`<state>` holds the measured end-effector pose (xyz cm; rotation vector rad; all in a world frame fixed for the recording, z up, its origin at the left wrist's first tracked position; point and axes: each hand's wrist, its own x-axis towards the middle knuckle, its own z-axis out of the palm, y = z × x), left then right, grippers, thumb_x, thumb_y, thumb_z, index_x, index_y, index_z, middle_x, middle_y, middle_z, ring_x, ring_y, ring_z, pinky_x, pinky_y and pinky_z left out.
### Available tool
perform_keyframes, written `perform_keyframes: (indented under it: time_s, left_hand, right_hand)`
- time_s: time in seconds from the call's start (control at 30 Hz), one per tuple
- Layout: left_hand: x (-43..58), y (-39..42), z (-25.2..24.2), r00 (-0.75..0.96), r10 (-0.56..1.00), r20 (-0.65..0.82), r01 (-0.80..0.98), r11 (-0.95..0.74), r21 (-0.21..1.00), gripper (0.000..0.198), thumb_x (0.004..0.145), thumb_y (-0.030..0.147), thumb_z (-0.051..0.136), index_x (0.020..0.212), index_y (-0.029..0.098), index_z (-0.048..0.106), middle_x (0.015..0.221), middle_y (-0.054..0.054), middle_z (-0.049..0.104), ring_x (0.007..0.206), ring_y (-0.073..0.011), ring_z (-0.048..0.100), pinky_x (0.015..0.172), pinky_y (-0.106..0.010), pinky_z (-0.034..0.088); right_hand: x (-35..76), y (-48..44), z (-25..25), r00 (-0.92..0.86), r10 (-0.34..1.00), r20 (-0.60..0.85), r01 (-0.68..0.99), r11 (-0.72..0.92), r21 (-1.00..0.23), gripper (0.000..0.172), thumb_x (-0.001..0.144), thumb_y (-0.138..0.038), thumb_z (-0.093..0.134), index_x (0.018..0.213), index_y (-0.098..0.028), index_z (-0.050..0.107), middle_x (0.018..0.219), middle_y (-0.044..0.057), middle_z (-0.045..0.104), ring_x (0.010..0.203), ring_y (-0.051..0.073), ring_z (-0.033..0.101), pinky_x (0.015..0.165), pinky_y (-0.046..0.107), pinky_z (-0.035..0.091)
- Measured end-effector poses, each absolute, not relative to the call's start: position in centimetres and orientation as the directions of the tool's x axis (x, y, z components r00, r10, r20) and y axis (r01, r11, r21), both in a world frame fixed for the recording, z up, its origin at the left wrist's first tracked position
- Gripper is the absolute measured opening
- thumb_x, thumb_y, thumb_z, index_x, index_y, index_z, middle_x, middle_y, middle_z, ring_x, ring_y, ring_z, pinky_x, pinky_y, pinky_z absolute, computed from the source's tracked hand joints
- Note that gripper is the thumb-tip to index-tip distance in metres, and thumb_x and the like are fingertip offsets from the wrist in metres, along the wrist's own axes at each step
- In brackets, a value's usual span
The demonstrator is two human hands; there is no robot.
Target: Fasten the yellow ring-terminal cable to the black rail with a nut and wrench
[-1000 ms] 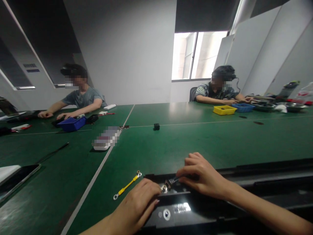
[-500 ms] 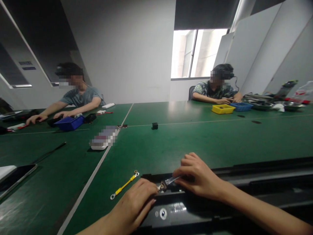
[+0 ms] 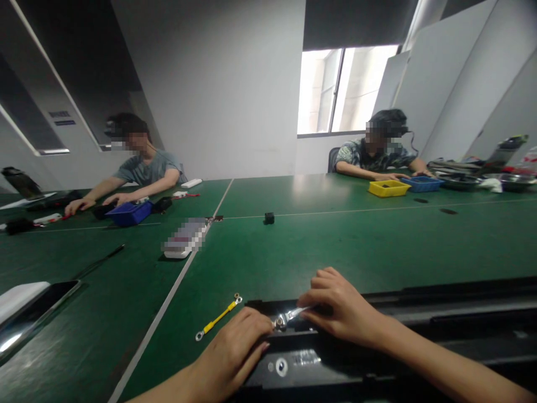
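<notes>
A long black panel [image 3: 419, 330] lies along the near edge of the green table [image 3: 335, 246]. My right hand [image 3: 339, 308] is closed round a small silver wrench [image 3: 289, 317], whose head sits on a nut at the panel's left end. My left hand [image 3: 235, 347] rests with curled fingers on the panel's left corner, its fingertips touching the spot by the wrench head; nothing shows in it. A yellow wire with ring terminals [image 3: 218, 320] lies on the table just left of the panel. A round silver fastener [image 3: 281, 367] sits on the panel below my hands.
Two other people sit across the table, one by a blue tray [image 3: 128, 214], one by a yellow tray [image 3: 388, 188] and a second blue tray [image 3: 422, 183]. A small black block [image 3: 269, 218], a white device [image 3: 182, 246], a phone [image 3: 29, 308] and a black pen [image 3: 100, 260] lie about.
The wrench handle in my right hand has swung a little about the nut. My left hand stays on the panel corner. The view has shifted slightly.
</notes>
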<state>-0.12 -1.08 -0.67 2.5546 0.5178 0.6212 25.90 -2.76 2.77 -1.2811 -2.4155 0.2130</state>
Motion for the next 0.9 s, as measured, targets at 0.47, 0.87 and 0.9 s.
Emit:
perform_keyframes:
  time_s: [0.47,0.87,0.9]
  left_hand:
    - [-0.16,-1.17,-0.48,0.824,0.47,0.316,0.28,-0.824,0.493,0.021,0.092,0.007,0.043,0.11,0.017,0.049,0.106,-0.008,0.06,0.1,-0.0202,0.052,0.09,-0.033,0.045]
    - [-0.19,-1.17,-0.92,0.826,0.459,0.328,0.281,-0.838,0.467,0.022,0.092,0.007,0.044,0.11,0.018,0.048,0.106,-0.008,0.06,0.1,-0.02,0.051,0.09,-0.032,0.044]
    - [-0.19,-1.21,-0.88,0.825,0.463,0.325,0.284,-0.836,0.469,0.022,0.092,0.007,0.044,0.11,0.018,0.048,0.106,-0.007,0.06,0.099,-0.0199,0.051,0.09,-0.032,0.044]
  right_hand:
    - [26.19,-2.5,2.17,-0.511,0.804,0.302,0.739,0.591,-0.324,0.012,0.085,-0.031,0.062,0.088,-0.022,0.069,0.074,0.002,0.06,0.074,0.018,0.048,0.071,0.031,0.03]
    - [26.11,-2.7,2.09,-0.56,0.754,0.342,0.728,0.645,-0.23,0.013,0.088,-0.029,0.057,0.086,-0.021,0.068,0.068,0.002,0.057,0.069,0.017,0.047,0.067,0.031,0.028]
    - [26.13,-2.66,2.07,-0.563,0.752,0.342,0.726,0.648,-0.23,0.013,0.088,-0.028,0.057,0.086,-0.021,0.068,0.068,0.002,0.057,0.068,0.017,0.047,0.067,0.031,0.028]
